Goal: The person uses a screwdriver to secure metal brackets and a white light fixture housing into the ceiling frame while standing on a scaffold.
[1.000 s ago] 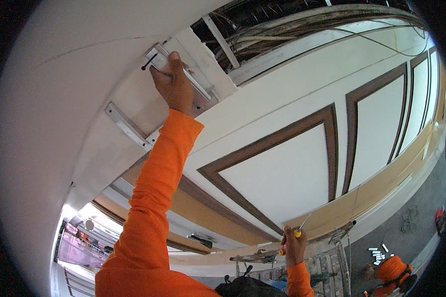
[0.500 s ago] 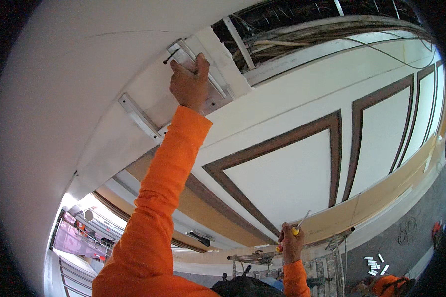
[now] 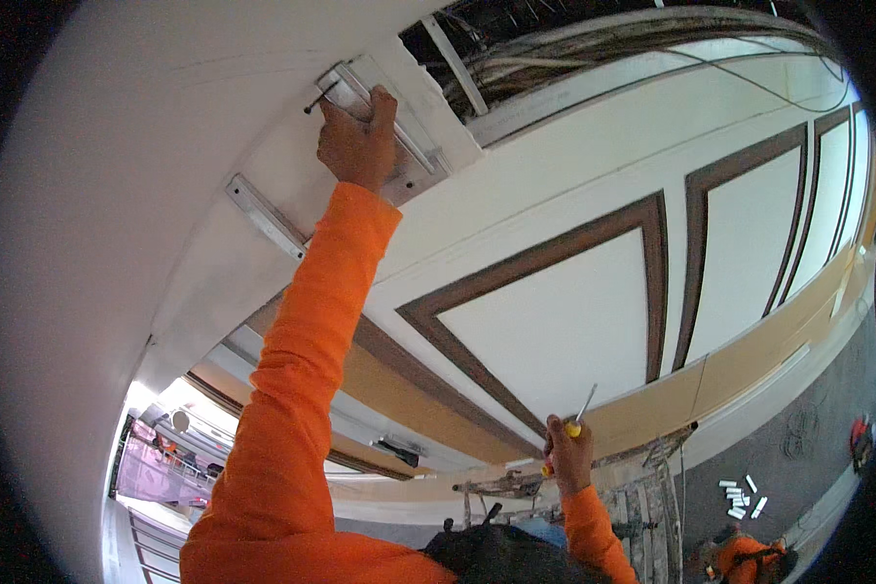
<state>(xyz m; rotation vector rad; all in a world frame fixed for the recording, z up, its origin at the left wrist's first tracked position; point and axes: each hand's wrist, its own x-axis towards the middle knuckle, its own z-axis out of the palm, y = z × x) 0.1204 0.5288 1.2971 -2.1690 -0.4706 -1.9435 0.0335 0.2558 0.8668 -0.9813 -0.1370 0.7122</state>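
My left hand (image 3: 360,141) is raised overhead, fingers closed on a silver metal bracket (image 3: 399,122) against the white ceiling panel. A dark screw (image 3: 319,97) sticks out beside the hand's fingers, at the bracket's end. A second metal strip (image 3: 266,216) is fixed to the ceiling, left of my forearm. Lower down on the right, my right hand (image 3: 570,456) is wrapped round the yellow and red handle of a screwdriver (image 3: 586,405), its shaft pointing up. The hand covers part of that handle.
Cables (image 3: 594,73) run through a ceiling opening at the top. White panels with brown trim (image 3: 555,292) line the wall. Below stands a scaffold (image 3: 642,516). Several white pieces (image 3: 740,496) lie on the grey floor (image 3: 808,419) near a co-worker in orange (image 3: 754,560).
The view has shifted slightly. My left hand keeps its grip on the bracket. My right hand has risen a little with the screwdriver, whose shaft now points more steeply upward.
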